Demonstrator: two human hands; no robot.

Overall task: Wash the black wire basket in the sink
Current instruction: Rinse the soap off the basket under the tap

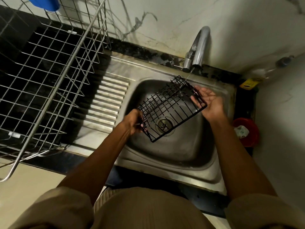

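The black wire basket (170, 106) hangs tilted over the steel sink (178, 151), above the drain. My left hand (132, 121) grips its near left end with curled fingers. My right hand (209, 103) lies palm up against the far right end, with its fingers under the wires; how far they curl is hard to tell. A thin stream of water runs from the chrome tap (198, 50) onto the basket's far corner.
A large steel dish rack (49, 80) stands on the black counter at the left, beside the ribbed drainboard (109, 101). A red bowl (247, 133) with a scrubber sits right of the sink, and a yellow packet (249, 83) lies at the back right corner.
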